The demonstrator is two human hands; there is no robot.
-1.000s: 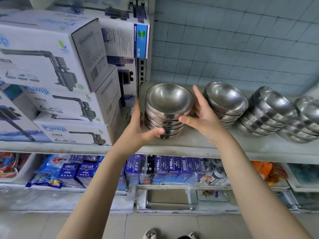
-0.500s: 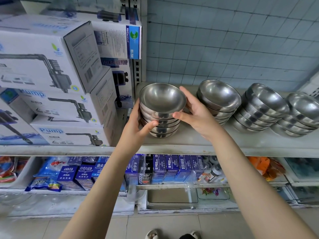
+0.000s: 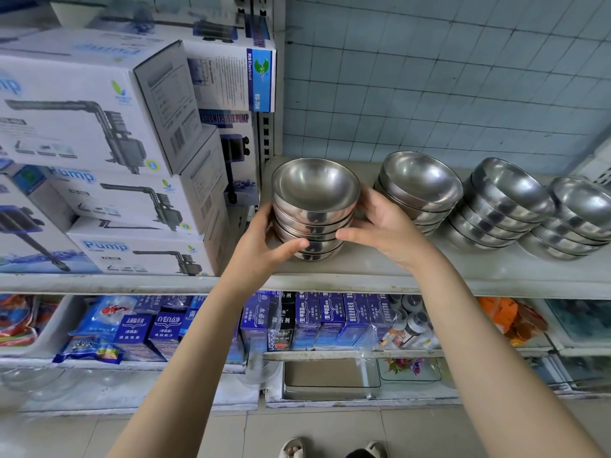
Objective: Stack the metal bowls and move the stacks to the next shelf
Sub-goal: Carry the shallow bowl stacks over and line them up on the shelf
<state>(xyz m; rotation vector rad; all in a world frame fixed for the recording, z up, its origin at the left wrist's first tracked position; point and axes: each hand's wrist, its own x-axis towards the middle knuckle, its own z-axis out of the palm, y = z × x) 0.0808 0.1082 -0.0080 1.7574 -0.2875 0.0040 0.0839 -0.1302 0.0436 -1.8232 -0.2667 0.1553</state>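
So the stack point(image 3: 314, 209) you've got is a handful of metal bowls nested together, at the far left end of the shelf point(image 3: 363, 272), tipped a bit toward you. I can't tell if its base is resting on the shelf or just off it.

Your left hand point(image 3: 261, 246) cups its left side and your right hand point(image 3: 383, 226) its right. The fingers point(image 3: 367, 200) wrap round the back and both thumbs hook across the front low down, nearly meeting. So both hands are clamped on it, nothing loose.

Progress-wise, the stacking part looks done to me, as I see no single bowls lying around. The second stack point(image 3: 420, 190), third stack point(image 3: 499, 206) and fourth stack point(image 3: 575, 219) sit in a row to the right, all leaning and crowded close together.

The moving part looks barely begun, though. All four stacks are on the same shelf, so I'd guess this is the first to go, with three left after it.

Which shelf counts as "next" isn't obvious from here. The bay to the left is packed with pump boxes point(image 3: 99, 127), right up beside your stack, and the shelf below is lined with blue boxes point(image 3: 317, 319). Worth picking your landing spot before you lift.
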